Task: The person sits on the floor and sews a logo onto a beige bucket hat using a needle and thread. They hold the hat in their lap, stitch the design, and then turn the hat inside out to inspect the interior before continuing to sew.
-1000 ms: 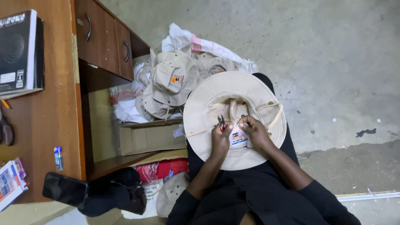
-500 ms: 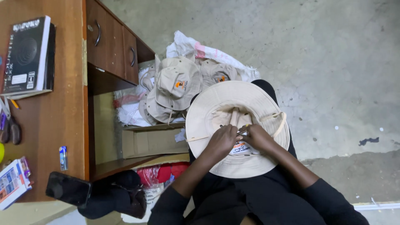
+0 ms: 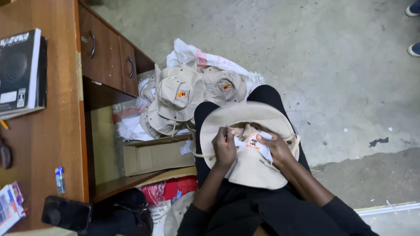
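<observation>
Beige bucket hat (image 3: 256, 168) sits on our lap, centre-bottom of frame, brim up toward the frame top, crown open to us. One white tag (image 3: 253, 143) with an orange mark lies inside it. Our left hand (image 3: 224, 148) pinches the tag's left edge, fingers closed on it; our right hand (image 3: 276, 147) grips the tag's right side and the hat fabric under it. We count two hands, both busy on the same hat. Above the lap, centre-top, a pile of matching hats (image 3: 183, 98) rests on white sacking (image 3: 199, 57); we see at least three with orange logos, the rest too bunched to count. One cardboard box (image 3: 153, 155) lies just left of our knee. One wooden desk (image 3: 48, 131) fills the left of frame, with two drawer handles. On it: one black book (image 3: 19, 72), upper left, and one black phone (image 3: 65, 213), lower left.
</observation>
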